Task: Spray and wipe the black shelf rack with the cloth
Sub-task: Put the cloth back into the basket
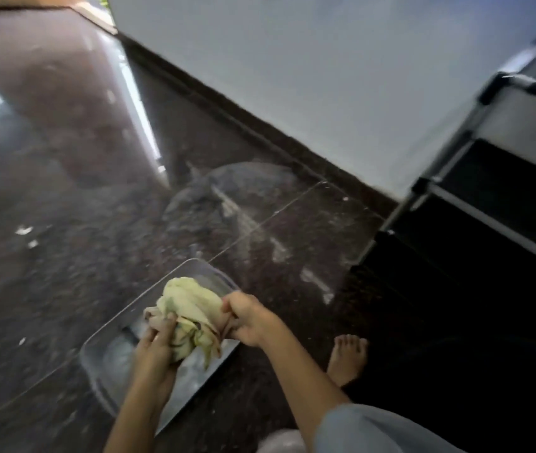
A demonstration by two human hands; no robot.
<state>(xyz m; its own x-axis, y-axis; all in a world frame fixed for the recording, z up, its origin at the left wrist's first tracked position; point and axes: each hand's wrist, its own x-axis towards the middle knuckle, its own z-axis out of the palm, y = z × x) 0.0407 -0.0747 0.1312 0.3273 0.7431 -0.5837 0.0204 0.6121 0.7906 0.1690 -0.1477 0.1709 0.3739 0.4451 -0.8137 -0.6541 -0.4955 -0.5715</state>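
Left hand (157,346) closed around the lower left of the bunched pale yellow-green cloth (190,313), fingers curled into the folds. Right hand (247,320) pinching the cloth's right end, thumb and fingers tight on the fabric. Cloth held between both grips just above a clear plastic tray (103,346), water pooled in the tray's bottom. Tray flat on the dark polished floor (64,256), beside a tile joint. Black shelf rack (489,223) against the white wall (325,76) at the right edge of the floor, well apart from the cloth, its pale tubes and dark shelves blurred. Bare foot (346,356) on the floor between tray and rack. Grey sleeve (374,429) at the bottom edge.
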